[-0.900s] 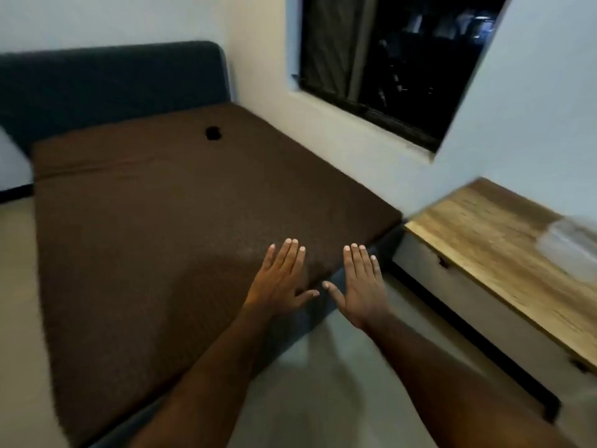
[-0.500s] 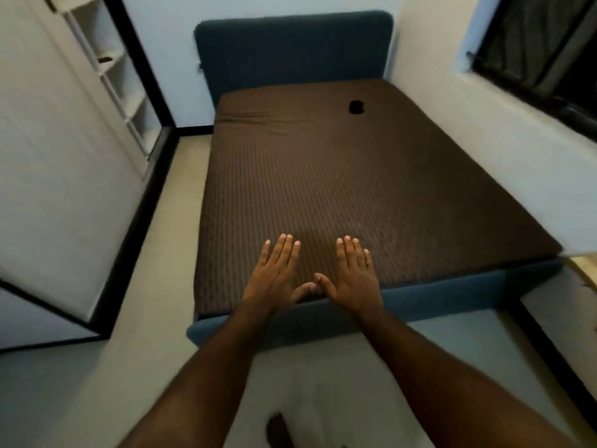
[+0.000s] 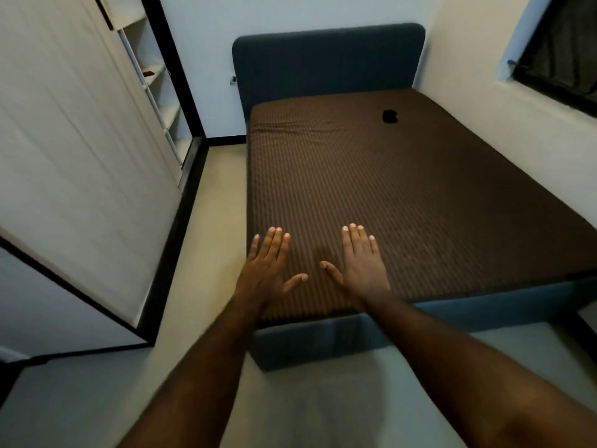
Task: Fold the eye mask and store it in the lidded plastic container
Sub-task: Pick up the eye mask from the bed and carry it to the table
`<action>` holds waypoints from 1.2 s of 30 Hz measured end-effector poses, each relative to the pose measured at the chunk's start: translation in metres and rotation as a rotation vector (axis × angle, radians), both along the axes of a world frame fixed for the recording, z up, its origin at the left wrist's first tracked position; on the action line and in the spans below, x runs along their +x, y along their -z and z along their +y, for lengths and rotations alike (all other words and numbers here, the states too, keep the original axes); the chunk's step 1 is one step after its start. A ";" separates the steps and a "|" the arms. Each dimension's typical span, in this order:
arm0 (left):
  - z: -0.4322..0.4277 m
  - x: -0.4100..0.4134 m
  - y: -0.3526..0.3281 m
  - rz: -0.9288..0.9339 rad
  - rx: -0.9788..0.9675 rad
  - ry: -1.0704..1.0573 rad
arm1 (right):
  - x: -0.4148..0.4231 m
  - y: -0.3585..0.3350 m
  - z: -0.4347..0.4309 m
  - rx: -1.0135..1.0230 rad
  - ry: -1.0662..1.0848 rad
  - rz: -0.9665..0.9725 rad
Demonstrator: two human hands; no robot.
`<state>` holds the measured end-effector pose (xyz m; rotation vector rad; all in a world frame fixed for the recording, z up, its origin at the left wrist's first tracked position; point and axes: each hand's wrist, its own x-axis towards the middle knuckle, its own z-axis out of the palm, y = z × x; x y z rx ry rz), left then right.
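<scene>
A small black eye mask (image 3: 390,116) lies on the brown bed cover (image 3: 403,195), far up near the dark blue headboard and towards the right side. My left hand (image 3: 268,270) and my right hand (image 3: 360,263) are held out flat, palms down, over the foot end of the bed, well short of the mask. Both hands hold nothing and their fingers are spread. The lidded plastic container is out of view.
A pale wardrobe (image 3: 74,163) with open shelves (image 3: 158,92) stands along the left, leaving a strip of floor (image 3: 206,221) beside the bed. The right side of the bed sits against a wall with a dark window (image 3: 562,59). The blue bed frame (image 3: 323,337) is right in front.
The view has swung left, away from the wooden table with the container, and now faces the bed head-on. My hands have drifted slightly apart and stay flat and empty.
</scene>
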<state>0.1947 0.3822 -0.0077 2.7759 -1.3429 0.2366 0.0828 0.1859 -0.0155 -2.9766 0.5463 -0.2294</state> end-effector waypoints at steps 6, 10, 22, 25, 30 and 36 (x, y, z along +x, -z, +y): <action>0.057 0.066 -0.016 -0.029 -0.002 0.038 | 0.063 0.005 0.069 0.022 0.010 -0.009; 0.078 0.111 -0.020 -0.054 -0.026 0.036 | 0.117 0.011 0.103 0.048 0.009 0.002; 0.097 0.317 0.001 -0.104 0.124 0.083 | 0.313 0.052 0.117 0.148 0.106 -0.032; 0.083 0.381 0.007 -0.040 0.185 0.121 | 0.374 0.058 0.111 0.206 0.176 0.024; 0.050 0.470 0.009 -0.009 0.157 0.173 | 0.458 0.064 0.094 0.223 0.225 0.053; 0.015 0.577 0.012 -0.019 0.151 0.223 | 0.543 0.069 0.065 0.232 0.287 -0.019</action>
